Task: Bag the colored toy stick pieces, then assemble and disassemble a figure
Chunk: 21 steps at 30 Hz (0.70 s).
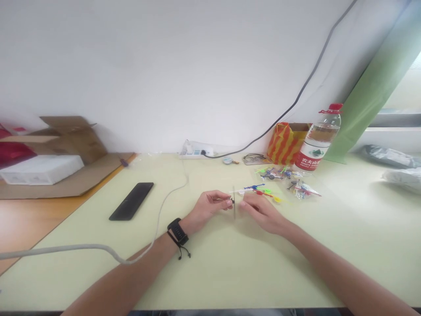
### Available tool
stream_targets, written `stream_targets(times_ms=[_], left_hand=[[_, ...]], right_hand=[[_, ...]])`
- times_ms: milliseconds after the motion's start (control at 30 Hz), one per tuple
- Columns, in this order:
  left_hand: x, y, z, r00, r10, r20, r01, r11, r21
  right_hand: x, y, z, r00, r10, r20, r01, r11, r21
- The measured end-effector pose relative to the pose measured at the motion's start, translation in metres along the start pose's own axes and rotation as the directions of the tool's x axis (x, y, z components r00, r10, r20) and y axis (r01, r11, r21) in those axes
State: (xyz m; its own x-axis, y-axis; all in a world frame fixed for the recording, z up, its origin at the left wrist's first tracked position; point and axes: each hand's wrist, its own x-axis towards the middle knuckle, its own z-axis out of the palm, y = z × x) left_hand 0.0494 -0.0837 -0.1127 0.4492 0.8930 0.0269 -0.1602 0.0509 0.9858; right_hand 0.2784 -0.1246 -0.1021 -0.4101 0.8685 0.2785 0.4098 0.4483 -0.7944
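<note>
Above the pale table my left hand [208, 208] is closed in a pinch on a small dark toy part with a thin upright blade [234, 211], which looks like a rotor seen edge-on. My right hand [265, 213] is just right of the blade, its fingers curled together; anything in them is hidden. Behind the right hand lie loose plastic toy pieces: a blue one [254, 187], a red one [262, 193] and a yellow one [277, 199]. Clear bags of similar colourful parts [304, 189] lie farther right.
A black phone [132, 202] lies left of my hands, and a pale cable [159, 219] crosses over my left forearm. At the back are a power strip [194, 150], glasses [255, 158], a striped bag [283, 142] and a large water bottle [315, 142]. An open carton [75, 140] stands far left.
</note>
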Motion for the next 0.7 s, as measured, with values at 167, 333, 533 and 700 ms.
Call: stream_targets(times_ms=[167,333,533,700], left_hand=[[-0.001,0.002,0.002,1.000,0.010,-0.010,-0.010,1.000,0.014],[-0.003,0.004,0.004,0.999,0.010,0.038,-0.012,0.999,0.040],[-0.003,0.000,0.003,0.999,-0.010,0.047,0.009,1.000,0.013],[-0.002,0.000,0.003,0.999,0.009,0.040,-0.007,0.999,-0.043]], right_hand=[[0.004,-0.002,-0.003,0.998,0.035,0.057,-0.036,0.999,0.030],[0.005,-0.003,0.004,0.999,-0.001,-0.041,0.005,0.994,0.108],[0.005,0.002,0.011,1.000,-0.006,-0.029,0.010,0.988,0.157],[0.004,0.008,0.011,0.997,0.002,-0.074,0.007,0.993,0.121]])
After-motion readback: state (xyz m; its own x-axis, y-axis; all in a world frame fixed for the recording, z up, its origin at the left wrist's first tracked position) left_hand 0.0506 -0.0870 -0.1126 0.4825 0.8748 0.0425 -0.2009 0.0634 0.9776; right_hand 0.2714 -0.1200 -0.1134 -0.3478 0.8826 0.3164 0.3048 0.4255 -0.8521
